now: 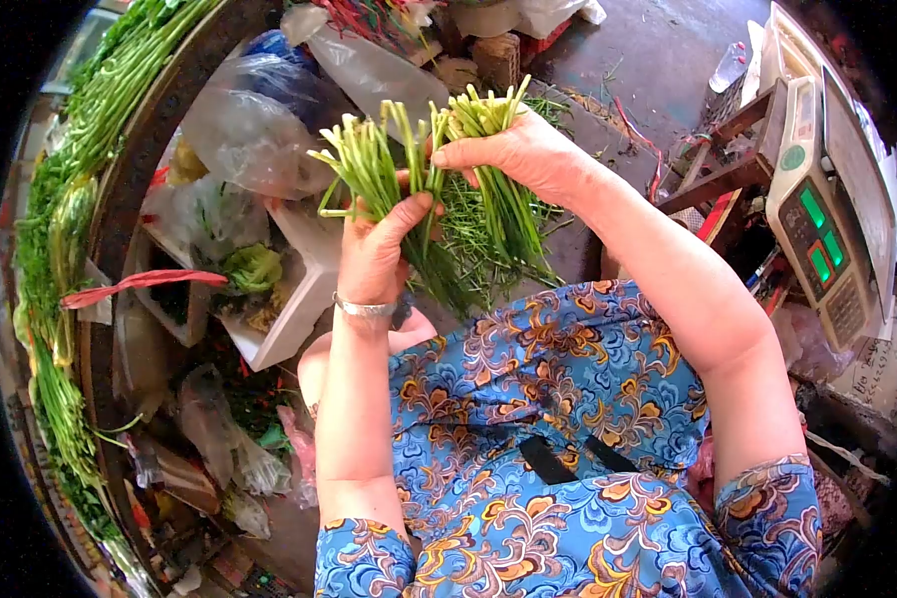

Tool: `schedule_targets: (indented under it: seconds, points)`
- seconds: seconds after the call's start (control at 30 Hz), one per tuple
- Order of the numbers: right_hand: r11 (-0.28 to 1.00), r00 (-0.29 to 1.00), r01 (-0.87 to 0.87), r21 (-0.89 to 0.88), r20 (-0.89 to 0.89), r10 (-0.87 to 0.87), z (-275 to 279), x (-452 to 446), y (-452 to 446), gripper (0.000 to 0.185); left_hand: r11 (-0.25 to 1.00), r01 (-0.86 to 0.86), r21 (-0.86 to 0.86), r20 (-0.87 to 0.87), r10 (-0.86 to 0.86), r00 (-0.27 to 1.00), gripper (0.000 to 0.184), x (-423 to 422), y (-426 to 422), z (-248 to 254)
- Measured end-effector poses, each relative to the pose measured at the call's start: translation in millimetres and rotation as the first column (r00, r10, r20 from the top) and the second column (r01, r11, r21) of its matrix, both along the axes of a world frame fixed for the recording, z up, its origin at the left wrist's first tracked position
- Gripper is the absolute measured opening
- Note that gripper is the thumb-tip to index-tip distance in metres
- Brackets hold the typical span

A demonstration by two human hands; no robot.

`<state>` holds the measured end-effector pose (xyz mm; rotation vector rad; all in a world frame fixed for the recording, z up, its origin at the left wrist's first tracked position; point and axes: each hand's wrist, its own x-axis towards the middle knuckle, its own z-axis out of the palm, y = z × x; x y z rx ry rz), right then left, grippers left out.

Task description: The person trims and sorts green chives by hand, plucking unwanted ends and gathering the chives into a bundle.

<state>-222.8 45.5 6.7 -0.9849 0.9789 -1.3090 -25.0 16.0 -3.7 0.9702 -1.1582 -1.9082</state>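
Observation:
My left hand [381, 244], with a metal watch band at its wrist, is wrapped round a bunch of green stems [362, 164]. Their pale cut ends point up and away from me. My right hand [513, 154] grips a second bunch of green stems [508, 214] close beside it, whose thin ends hang down. Between the two hands, the right thumb and fingertips meet a few stems at the edge of the left bunch. Loose green trimmings [463, 234] lie beneath both hands. The left bunch's lower part is partly hidden by my hand.
At the right stands a weighing scale [807, 199] with lit green digits. Clear plastic bags [259, 125] and a white foam box [304, 284] are at the left. Long leafy greens [65, 269] line a curved dark-edged shelf. A red tie strip [145, 284] hangs there.

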Motion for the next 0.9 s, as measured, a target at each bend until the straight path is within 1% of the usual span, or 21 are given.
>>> schedule_targets:
  seconds: [0.03,0.07,0.13,0.27,0.3,0.33,0.4,0.47,0.53,0.6,0.67,0.73,0.77,0.8,0.87,0.9]
  points:
    - [1.000,1.000,0.010,0.025,0.003,-0.010,1.2,-1.4,1.4,0.019,0.999,-0.035,0.032,-0.042,0.036,0.998,0.028,0.4,0.2,1.0]
    - [1.000,1.000,0.009,0.025,0.003,-0.009,-0.9,-3.0,0.8,0.019,0.999,-0.036,0.032,-0.043,0.038,0.998,0.028,1.6,-0.5,1.0]
    - [0.996,0.997,0.075,0.043,0.030,-0.076,-6.4,-8.3,-4.1,0.022,0.998,-0.057,0.028,-0.041,0.058,0.997,0.029,4.4,-3.3,1.5]
    - [0.998,0.997,0.034,0.046,0.068,-0.038,-4.8,-12.9,-3.3,0.023,0.999,-0.034,0.003,-0.029,0.034,0.999,0.028,6.6,-3.9,0.3]
    - [0.998,0.994,0.056,0.030,0.090,-0.058,-5.9,-9.6,-3.8,0.017,0.999,-0.034,0.002,-0.029,0.034,0.999,0.028,6.0,-3.4,0.5]
    - [0.998,0.994,0.056,0.030,0.090,-0.059,-7.1,-7.9,-3.5,0.017,0.999,-0.043,-0.002,-0.021,0.042,0.999,0.028,5.0,-2.5,0.8]
    - [0.998,0.996,-0.061,-0.021,0.064,0.062,-7.5,-4.7,-2.2,0.023,0.999,-0.050,-0.006,-0.013,0.050,0.999,0.028,1.4,-0.5,2.7]
    - [0.999,0.997,-0.045,-0.023,0.068,0.047,-4.4,0.7,-1.4,0.021,0.998,-0.037,-0.041,-0.019,0.036,0.999,0.029,-3.5,2.1,6.0]
    - [0.997,0.995,-0.036,-0.065,0.089,0.042,-4.4,2.5,-2.0,0.020,0.998,-0.028,-0.054,-0.026,0.027,0.999,0.030,-4.5,2.3,3.4]
    - [0.999,0.997,-0.006,-0.032,0.071,0.009,-3.5,1.9,-1.8,0.019,0.999,-0.025,-0.043,-0.041,0.023,0.999,0.030,-4.1,2.7,3.5]
    - [0.987,0.992,0.129,-0.093,0.009,-0.129,-5.5,-2.6,-5.8,0.017,0.999,-0.043,-0.011,-0.033,0.042,0.999,0.029,-2.7,1.4,4.3]
    - [0.973,0.975,0.217,-0.079,0.059,-0.213,-0.8,-20.7,-10.6,0.019,0.990,-0.091,-0.107,0.073,0.099,0.992,0.027,6.2,-4.3,0.1]
    - [0.961,0.958,0.274,-0.049,0.099,-0.268,0.4,-33.7,-10.8,0.017,0.997,-0.047,-0.062,0.101,0.053,0.993,0.033,14.3,-8.6,-1.5]
    - [0.944,0.936,0.330,-0.020,0.137,-0.324,3.9,-46.3,-9.5,0.016,0.993,-0.092,-0.070,0.081,0.097,0.992,0.028,14.5,-6.3,5.7]
    - [0.902,0.889,0.427,-0.067,0.215,-0.405,2.6,-70.6,-11.7,0.017,0.989,-0.113,-0.099,0.077,0.121,0.990,0.024,25.1,-12.1,3.8]
    - [0.886,0.864,0.460,-0.058,0.260,-0.432,4.0,-78.3,-10.0,0.017,0.987,-0.086,-0.136,0.063,0.095,0.993,0.021,29.9,-16.5,4.4]
